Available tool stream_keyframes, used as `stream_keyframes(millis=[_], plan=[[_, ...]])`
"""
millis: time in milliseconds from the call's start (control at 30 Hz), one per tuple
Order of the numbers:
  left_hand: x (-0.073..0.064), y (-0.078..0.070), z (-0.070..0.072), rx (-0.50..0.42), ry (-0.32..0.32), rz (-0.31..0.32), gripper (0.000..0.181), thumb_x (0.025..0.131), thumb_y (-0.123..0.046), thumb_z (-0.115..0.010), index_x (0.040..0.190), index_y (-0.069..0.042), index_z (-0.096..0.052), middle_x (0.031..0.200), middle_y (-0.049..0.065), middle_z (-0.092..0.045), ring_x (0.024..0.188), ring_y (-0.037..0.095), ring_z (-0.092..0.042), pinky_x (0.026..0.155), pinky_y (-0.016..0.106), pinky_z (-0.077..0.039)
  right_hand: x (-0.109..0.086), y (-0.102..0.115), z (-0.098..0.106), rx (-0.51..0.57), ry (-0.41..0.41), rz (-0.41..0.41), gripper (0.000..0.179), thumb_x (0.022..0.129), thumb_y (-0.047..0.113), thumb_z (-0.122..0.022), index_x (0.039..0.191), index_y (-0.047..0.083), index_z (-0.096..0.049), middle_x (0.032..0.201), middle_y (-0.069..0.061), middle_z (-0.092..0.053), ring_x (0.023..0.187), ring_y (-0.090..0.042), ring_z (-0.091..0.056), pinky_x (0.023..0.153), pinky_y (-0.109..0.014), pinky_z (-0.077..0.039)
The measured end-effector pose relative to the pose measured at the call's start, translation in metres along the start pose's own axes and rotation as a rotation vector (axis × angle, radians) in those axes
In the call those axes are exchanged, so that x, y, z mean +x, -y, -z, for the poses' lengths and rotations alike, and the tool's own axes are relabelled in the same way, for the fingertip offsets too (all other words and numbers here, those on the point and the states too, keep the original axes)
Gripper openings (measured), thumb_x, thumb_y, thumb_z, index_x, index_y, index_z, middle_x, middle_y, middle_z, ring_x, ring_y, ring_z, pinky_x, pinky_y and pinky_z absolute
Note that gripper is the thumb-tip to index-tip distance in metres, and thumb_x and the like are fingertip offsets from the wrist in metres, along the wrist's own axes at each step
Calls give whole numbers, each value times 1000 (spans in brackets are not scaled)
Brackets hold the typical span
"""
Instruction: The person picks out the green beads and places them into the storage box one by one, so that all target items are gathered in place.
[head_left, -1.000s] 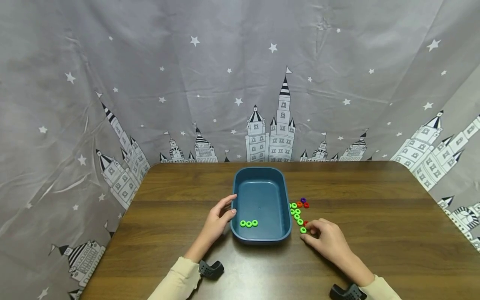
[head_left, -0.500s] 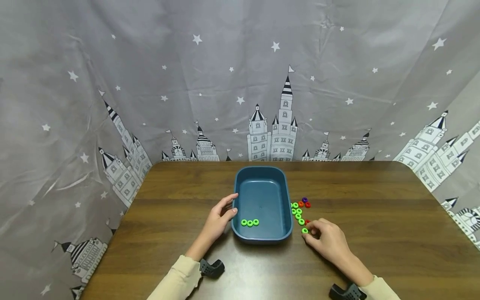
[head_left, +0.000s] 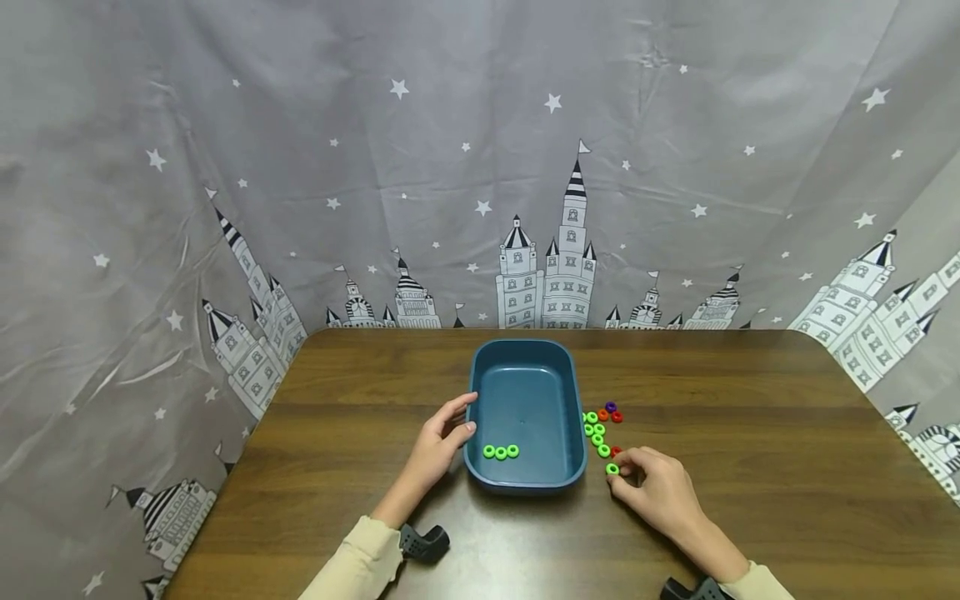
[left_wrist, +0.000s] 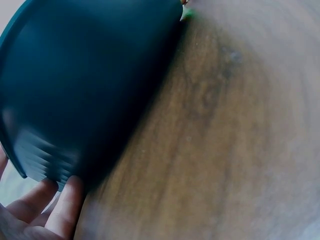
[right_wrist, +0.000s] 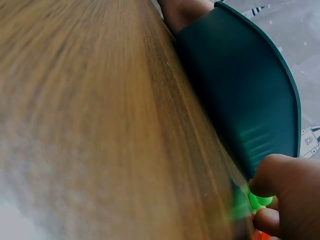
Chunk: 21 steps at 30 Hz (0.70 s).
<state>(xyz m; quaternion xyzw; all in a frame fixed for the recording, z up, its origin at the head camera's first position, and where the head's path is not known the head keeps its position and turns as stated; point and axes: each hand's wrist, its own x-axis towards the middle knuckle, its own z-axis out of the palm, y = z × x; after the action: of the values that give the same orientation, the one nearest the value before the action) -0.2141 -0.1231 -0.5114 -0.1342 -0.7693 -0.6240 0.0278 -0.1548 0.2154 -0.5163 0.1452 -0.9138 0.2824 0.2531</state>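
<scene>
A dark blue plastic bin [head_left: 525, 483] stands on the wooden table, with a short row of 3 green rings [head_left: 501, 453] inside near its front left. My left hand [head_left: 438, 437] holds the bin's left side; in the left wrist view its fingertips [left_wrist: 72, 187] press the ribbed outer wall. To the right of the bin, my right hand [head_left: 660, 492] pinches a green ring [head_left: 612, 469] low at the tabletop. In the right wrist view this ring [right_wrist: 259, 200] shows partly between thumb and finger. A red ring [head_left: 617, 451] lies just beyond those fingertips.
Several more green rings [head_left: 597, 439] lie along the bin's right wall. Behind them are an orange ring [head_left: 603, 415], a purple ring [head_left: 611, 407] and another red ring [head_left: 617, 417]. A grey curtain [head_left: 480, 167] with printed castles hangs behind the table [head_left: 750, 467].
The view shifts slightly as the head moves. Both hands stay nearly in place, the left at the bin and the right at the green ring.
</scene>
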Motion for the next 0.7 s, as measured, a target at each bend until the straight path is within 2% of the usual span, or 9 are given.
stream_keyframes(millis=[467,700], plan=[[0,0,1,3,-4,19,44,98,-7,-61,142,-6,-58,143,25,-58,130,43,-57,99,42,-55,1,0,-3,69,-48,44,24,63,-2,-83,77,14,-73,66,13,-60,58,10,-37,51,-10,-32],[0,1,1,-12,-3,13,45,98,-7,-62,142,-4,-58,143,26,-58,130,44,-57,97,31,-54,1,-2,-5,92,-63,59,24,63,-3,-83,78,13,-74,66,14,-61,57,9,-39,50,-10,-32]])
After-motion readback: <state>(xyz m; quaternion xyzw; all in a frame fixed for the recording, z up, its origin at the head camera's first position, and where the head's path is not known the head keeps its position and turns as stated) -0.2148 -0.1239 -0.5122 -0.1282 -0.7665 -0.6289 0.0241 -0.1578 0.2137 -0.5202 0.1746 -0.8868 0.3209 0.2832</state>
